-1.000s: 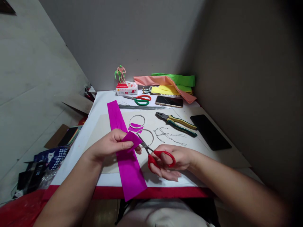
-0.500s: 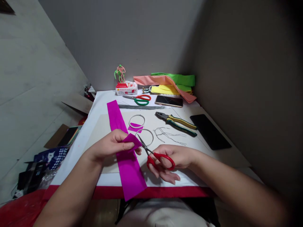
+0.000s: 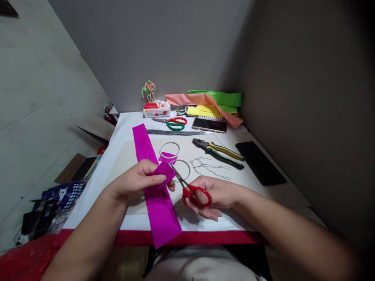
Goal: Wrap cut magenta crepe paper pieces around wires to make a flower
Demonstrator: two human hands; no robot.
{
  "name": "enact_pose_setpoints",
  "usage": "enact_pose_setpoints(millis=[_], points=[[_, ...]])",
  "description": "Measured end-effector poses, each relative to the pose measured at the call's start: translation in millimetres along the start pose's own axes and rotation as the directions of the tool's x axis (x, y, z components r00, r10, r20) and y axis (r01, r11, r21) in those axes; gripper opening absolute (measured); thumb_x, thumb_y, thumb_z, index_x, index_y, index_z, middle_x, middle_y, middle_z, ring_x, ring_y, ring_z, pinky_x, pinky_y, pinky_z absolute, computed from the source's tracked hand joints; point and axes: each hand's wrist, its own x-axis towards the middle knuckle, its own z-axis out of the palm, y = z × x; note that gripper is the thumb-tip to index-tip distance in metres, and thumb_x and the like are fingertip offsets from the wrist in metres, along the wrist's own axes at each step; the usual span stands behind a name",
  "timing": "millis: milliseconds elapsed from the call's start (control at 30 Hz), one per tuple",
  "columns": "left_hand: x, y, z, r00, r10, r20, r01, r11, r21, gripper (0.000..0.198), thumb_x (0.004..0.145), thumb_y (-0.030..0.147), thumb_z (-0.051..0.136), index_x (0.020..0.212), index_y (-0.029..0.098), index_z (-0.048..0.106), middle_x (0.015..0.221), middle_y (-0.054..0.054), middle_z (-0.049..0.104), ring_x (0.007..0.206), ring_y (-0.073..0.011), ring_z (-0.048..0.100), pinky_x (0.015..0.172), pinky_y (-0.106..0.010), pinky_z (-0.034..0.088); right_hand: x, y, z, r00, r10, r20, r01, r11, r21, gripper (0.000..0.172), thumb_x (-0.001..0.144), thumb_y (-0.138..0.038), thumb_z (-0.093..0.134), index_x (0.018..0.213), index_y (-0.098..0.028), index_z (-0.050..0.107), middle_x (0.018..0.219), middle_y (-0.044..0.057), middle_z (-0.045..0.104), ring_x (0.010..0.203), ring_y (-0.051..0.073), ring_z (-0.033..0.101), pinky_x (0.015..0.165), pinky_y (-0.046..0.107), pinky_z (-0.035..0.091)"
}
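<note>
Pinching with its thumb on top, the left hand (image 3: 142, 177) holds a small magenta piece (image 3: 164, 168), with no visible gap between thumb and fingers. This is above the long magenta strip (image 3: 161, 218), which lies slanting on the table and passes over its red edge (image 3: 222, 238); whether the hand touches the strip, I cannot tell. Next come two thin rings (image 3: 190, 171), then the red-handled scissors (image 3: 191, 188), their blades slightly apart and their tips at or just beside the upper right edge of the piece. The right hand (image 3: 219, 190) is half curled around the handles, some fingers stretched loosely. Further right lie a twisted wire figure (image 3: 202, 165) and pliers (image 3: 209, 149). In my judgement, a blade could nick the left fingertips, because they are near the cutting edge; also the piece may bend away if the blades push it instead of biting. Compared with half a second ago, the handles are closer together and the tips slightly higher; the left hand is almost unchanged.
</note>
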Motion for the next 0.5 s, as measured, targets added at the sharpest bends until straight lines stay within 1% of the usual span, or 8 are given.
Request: enact_pose_setpoints(millis=[200,300,367,500], points=[[-0.6,1.2,-0.8,1.0,-0.023,0.001,0.023,0.999,0.028,0.023,0.085,0.032,0.065,0.088,0.012,0.077,0.085,-0.013,0.077,0.08,-0.0229,0.072,0.075,-0.031,0.056,-2.3,-1.1,0.1,0.999,0.035,-0.036,-0.036,0.998,-0.041,0.053,0.075,-0.063,0.066,0.07,-0.011,0.056,0.036,-0.005,0.052,0.022,0.004,0.033,0.023,0.014,0.023],[-0.3,2.6,-0.4,1.0,-0.024,0.015,0.023,0.998,0.06,0.024,0.086,0.032,0.065,0.088,0.012,0.077,0.086,-0.013,0.077,0.081,-0.0227,0.072,0.075,-0.03,0.056,-3.2,-0.3,-1.9,0.999,0.036,-0.008,-0.036,0.999,-0.035,0.055,0.074,-0.065,0.065,0.071,-0.01,0.056,0.036,-0.005,0.052,0.022,0.004,0.034,0.023,0.014,0.024],[0.2,4.1,0.5,0.999,-0.03,0.033,0.027,0.996,0.086,0.026,0.086,0.033,0.064,0.087,0.011,0.077,0.085,-0.014,0.077,0.08,-0.0225,0.072,0.074,-0.03,0.055,-3.3,0.6,-3.3,0.999,0.041,0.025,-0.041,0.999,-0.02,0.058,0.073,-0.067,0.065,0.072,-0.01,0.057,0.038,-0.004,0.053,0.023,0.005,0.036,0.023,0.015,0.026],[2.0,6.9,2.1,0.993,-0.047,0.108,0.03,0.988,0.155,0.029,0.088,0.033,0.061,0.089,0.01,0.077,0.084,-0.015,0.077,0.079,-0.0228,0.072,0.074,-0.03,0.055,-2.0,2.9,-5.1,0.996,0.056,0.064,-0.057,0.998,0.007,0.059,0.073,-0.066,0.065,0.074,-0.008,0.058,0.041,-0.001,0.056,0.025,0.006,0.042,0.024,0.015,0.03]])
